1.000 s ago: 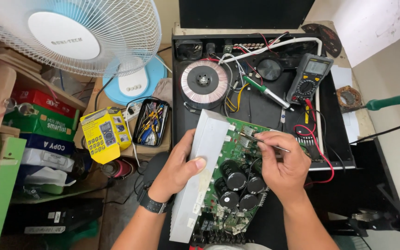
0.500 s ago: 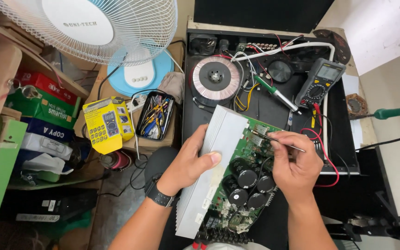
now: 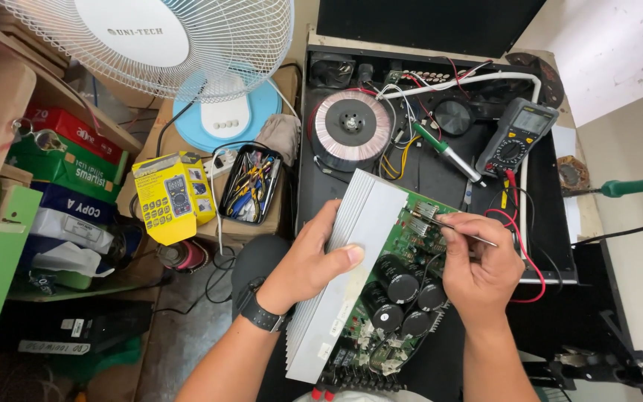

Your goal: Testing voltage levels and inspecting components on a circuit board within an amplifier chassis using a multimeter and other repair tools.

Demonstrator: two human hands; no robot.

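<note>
Two bare hands work over an open black amplifier chassis [image 3: 418, 171]: the left hand [image 3: 314, 260] clamps the ribbed aluminium heat sink [image 3: 351, 275] of a green circuit board [image 3: 403, 290], likely heavy, stiff and fragile, best gripped there, while the right hand [image 3: 478, 268] pinches thin metal tweezers [image 3: 459, 229].

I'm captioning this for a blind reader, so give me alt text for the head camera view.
Seen from above, the left hand steadies a green circuit board by its silver heatsink, while the right hand holds a thin metal tool to the board. Behind lie an open black chassis, a multimeter and a white fan.
</note>
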